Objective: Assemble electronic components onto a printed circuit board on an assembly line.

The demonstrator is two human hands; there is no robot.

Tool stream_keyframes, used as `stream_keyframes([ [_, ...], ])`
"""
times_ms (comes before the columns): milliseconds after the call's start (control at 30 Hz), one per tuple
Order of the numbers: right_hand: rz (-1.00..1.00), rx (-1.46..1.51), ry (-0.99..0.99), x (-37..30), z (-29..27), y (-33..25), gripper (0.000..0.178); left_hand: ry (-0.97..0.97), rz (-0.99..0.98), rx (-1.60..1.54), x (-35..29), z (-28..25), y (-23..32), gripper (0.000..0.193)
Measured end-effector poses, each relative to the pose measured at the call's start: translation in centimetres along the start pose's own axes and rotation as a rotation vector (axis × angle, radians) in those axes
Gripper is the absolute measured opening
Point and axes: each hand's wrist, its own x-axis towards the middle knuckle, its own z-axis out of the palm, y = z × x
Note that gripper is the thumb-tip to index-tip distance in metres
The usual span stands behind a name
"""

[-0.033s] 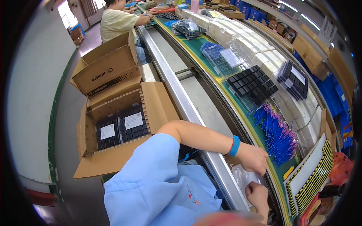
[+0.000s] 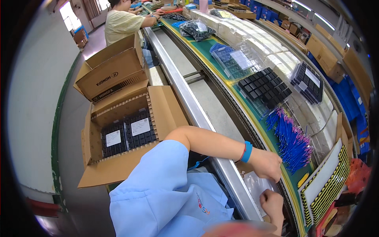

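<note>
Clear, crinkled plastic film, perhaps a bag [image 2: 254, 182], lies at the near edge of the line between the two bare hands, which probably meet there so that both can work on it at once. The left hand [image 2: 267, 164], with a bright blue band [image 2: 246, 151] round its wrist, reaches across the long silver metal rail [image 2: 199, 118] with knuckles uppermost and fingers curled downward; its fingertips are hidden, so I cannot tell whether it grips the film. The right hand [image 2: 272, 202] is just below, fingers folded inward beside the film's lower edge, and whether it pinches anything cannot be told either. Beyond the hands, a loose heap of thin blue wires with pink ends [image 2: 293, 144] is fanned out on the green work surface [image 2: 202, 48], apparently laid within easy reach. Farther up sits a clear tray filled with square black blocks [image 2: 265, 89], its contents facing up, seemingly for ready picking. To the right, a white board edged with rows of yellow-and-black parts [image 2: 321, 179] lies tilted, perhaps to keep those rows in order. Across the rail on the left, a brown cardboard box [image 2: 167, 112] stands with its flaps spread, which leaves the labelled black packs [image 2: 141, 127] inside exposed from above.
</note>
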Motion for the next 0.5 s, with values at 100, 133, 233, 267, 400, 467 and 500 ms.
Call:
stream_keyframes([
  [100, 0.061, 0.015, 0.076, 0.2, -0.9, 0.4, 0.013, 0.023, -0.062, -0.012, -0.4, -0.4, -0.1, 0.008],
  [133, 0.064, 0.016, 0.078, 0.1, -1.0, 0.3, 0.013, 0.01, -0.062, -0.001, -0.5, -0.4, -0.2, 0.009],
  [233, 0.048, 0.033, 0.091, 0.0, -1.0, -0.1, 0.013, -0.026, -0.076, 0.008, -0.5, -0.4, -0.2, 0.009],
  [267, 0.038, 0.039, 0.071, 0.0, -1.0, -0.3, 0.013, -0.025, -0.073, 0.009, -0.4, -0.4, -0.2, 0.009],
  [400, 0.015, 0.042, 0.035, 0.1, -0.6, -0.7, 0.014, -0.045, -0.087, -0.001, -0.7, -0.2, -0.4, 0.009],
  [467, 0.018, 0.038, 0.034, 0.0, -0.6, -0.8, 0.014, -0.05, -0.091, 0.006, -0.7, -0.3, -0.4, 0.01],
  [500, 0.021, 0.037, 0.031, 0.0, -0.6, -0.8, 0.014, -0.056, -0.097, 0.008, -0.7, -0.3, -0.4, 0.01],
])
